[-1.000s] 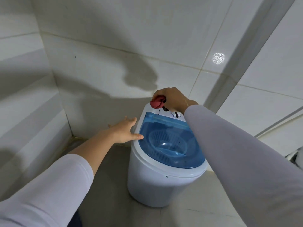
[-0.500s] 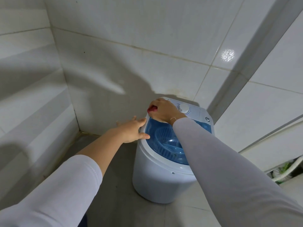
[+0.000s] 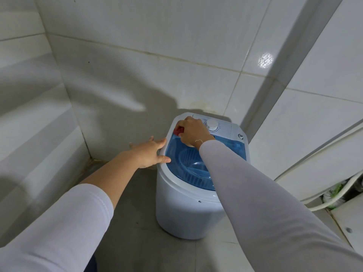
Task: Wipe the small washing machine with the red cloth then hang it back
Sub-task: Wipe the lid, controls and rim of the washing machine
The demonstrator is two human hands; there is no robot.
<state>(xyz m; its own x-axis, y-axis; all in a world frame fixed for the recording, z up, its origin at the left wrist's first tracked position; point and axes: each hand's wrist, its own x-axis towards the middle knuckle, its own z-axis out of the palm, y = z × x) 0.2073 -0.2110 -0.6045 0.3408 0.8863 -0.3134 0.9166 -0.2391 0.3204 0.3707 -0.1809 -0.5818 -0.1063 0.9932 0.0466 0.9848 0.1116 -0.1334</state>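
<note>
The small white washing machine (image 3: pixel 182 213) stands on the grey floor in a tiled corner, with a see-through blue lid (image 3: pixel 194 167) and a white dial (image 3: pixel 212 125) on its back panel. My right hand (image 3: pixel 193 132) presses the bunched red cloth (image 3: pixel 178 131) onto the top's back left corner, just left of the dial; most of the cloth is hidden under my fingers. My left hand (image 3: pixel 151 153) rests flat against the machine's left rim, fingers spread, thumb on the lid's edge, holding nothing.
White tiled walls close in on the left and behind the machine. A white hose (image 3: pixel 334 201) and some green and white clutter (image 3: pixel 334 191) lie at the right by a low ledge. Grey floor (image 3: pixel 135 222) stretches in front of and left of the machine.
My right hand has dropped with the red cloth from above the control panel onto the machine's back left corner. The left hand stays on the left rim. The view has tilted down.
</note>
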